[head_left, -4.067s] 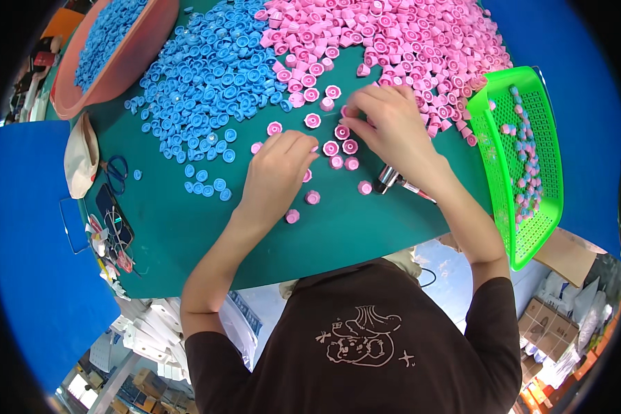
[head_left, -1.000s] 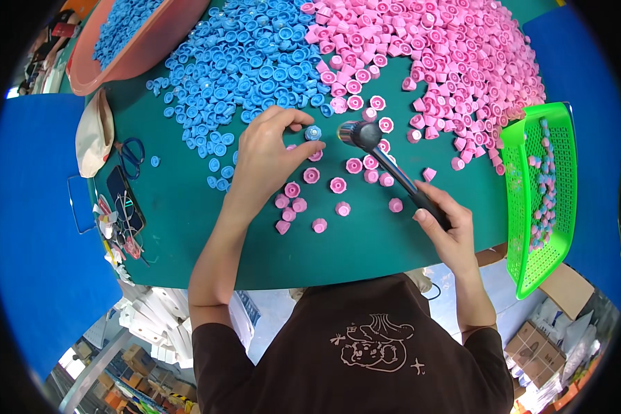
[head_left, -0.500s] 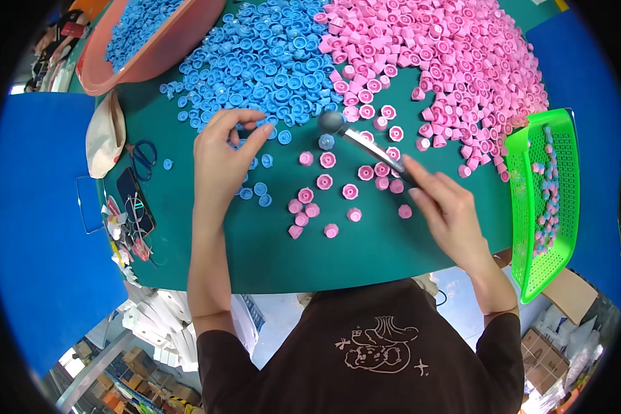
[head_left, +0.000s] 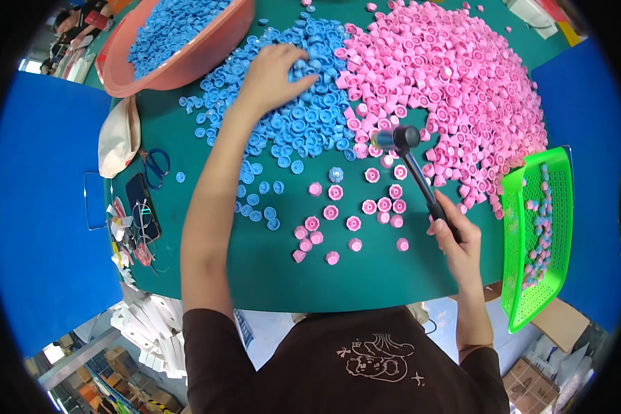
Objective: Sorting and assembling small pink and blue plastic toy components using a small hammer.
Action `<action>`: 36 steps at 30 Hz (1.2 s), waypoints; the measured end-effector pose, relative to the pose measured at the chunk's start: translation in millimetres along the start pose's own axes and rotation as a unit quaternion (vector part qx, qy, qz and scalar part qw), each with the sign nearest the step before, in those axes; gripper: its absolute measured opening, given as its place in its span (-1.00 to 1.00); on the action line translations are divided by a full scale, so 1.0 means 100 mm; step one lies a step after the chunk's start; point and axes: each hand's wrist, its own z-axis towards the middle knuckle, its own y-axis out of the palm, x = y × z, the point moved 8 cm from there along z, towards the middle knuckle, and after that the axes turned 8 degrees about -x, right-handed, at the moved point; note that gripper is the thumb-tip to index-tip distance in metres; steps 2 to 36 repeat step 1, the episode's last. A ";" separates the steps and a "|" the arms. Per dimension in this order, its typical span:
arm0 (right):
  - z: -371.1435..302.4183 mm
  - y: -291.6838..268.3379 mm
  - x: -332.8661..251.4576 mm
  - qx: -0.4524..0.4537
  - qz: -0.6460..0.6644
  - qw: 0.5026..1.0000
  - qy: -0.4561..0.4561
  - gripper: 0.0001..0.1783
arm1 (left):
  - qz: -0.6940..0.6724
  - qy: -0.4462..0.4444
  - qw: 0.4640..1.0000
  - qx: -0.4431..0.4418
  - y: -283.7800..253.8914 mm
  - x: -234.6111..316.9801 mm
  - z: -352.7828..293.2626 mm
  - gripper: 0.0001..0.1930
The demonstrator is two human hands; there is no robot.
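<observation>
My left hand (head_left: pixel 274 79) reaches over the pile of small blue plastic caps (head_left: pixel 303 117), its thumb and fingers apart. The fingertips are at the heap; nothing shows held in them. My right hand (head_left: pixel 459 238) is wrapped round the black grip of a small mallet (head_left: pixel 418 172). The mallet's dark head is raised above the table, near the edge of the heap of pink cup-shaped pieces (head_left: pixel 462 90). Several loose pink pieces (head_left: pixel 353 223) stand on the green tabletop between my hands. Among them, one blue cap (head_left: pixel 336 174) sits apart from the other blue ones.
A salmon-coloured basin (head_left: pixel 179 72) of blue caps stands at the far left. A green basket (head_left: pixel 535 241) at the right holds joined pink and blue pieces. Scissors (head_left: pixel 156 165), a phone (head_left: pixel 142 205) and a cream pouch (head_left: pixel 119 138) lie along the left edge.
My left hand has moved away from me and right, onto the blue heap. The mallet has swung up from near the lone blue cap, with its head now farther right. The view has shifted slightly.
</observation>
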 end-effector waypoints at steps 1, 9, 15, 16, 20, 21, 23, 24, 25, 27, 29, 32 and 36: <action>-0.01 0.00 0.05 0.001 0.011 1.000 0.012 -0.54 | 0.005 -0.001 1.000 0.002 -0.04 -0.03 0.02 -0.35; -0.01 0.00 0.05 0.001 0.011 1.000 0.012 -0.54 | 0.005 -0.001 1.000 0.002 -0.04 -0.03 0.02 -0.35; -0.01 0.00 0.05 0.001 0.011 1.000 0.012 -0.54 | 0.005 -0.001 1.000 0.002 -0.04 -0.03 0.02 -0.35; -0.01 0.00 0.05 0.001 0.011 1.000 0.012 -0.54 | 0.005 -0.001 1.000 0.002 -0.04 -0.03 0.02 -0.35; -0.01 0.00 0.05 0.001 0.011 1.000 0.012 -0.54 | 0.005 -0.001 1.000 0.002 -0.04 -0.03 0.02 -0.35; -0.01 0.00 0.05 0.001 0.011 1.000 0.012 -0.54 | 0.005 -0.001 1.000 0.002 -0.04 -0.03 0.02 -0.35; -0.01 0.00 0.05 0.001 0.011 1.000 0.012 -0.54 | 0.005 -0.001 1.000 0.002 -0.04 -0.03 0.02 -0.35; -0.01 0.00 0.05 0.001 0.011 1.000 0.012 -0.54 | 0.005 -0.001 1.000 0.002 -0.04 -0.03 0.02 -0.35; -0.01 0.00 0.05 0.001 0.011 1.000 0.012 -0.54 | 0.005 -0.001 1.000 0.002 -0.04 -0.03 0.02 -0.35; -0.01 0.00 0.05 0.001 0.011 1.000 0.012 -0.54 | 0.005 -0.001 1.000 0.002 -0.04 -0.03 0.02 -0.35; -0.01 0.00 0.05 0.001 0.011 1.000 0.012 -0.54 | 0.005 -0.001 1.000 0.002 -0.04 -0.03 0.02 -0.35; -0.01 0.00 0.05 0.001 0.011 1.000 0.012 -0.54 | 0.005 -0.001 1.000 0.002 -0.04 -0.03 0.02 -0.35; -0.01 0.00 0.05 0.001 0.011 1.000 0.012 -0.54 | 0.005 -0.001 1.000 0.002 -0.04 -0.03 0.02 -0.35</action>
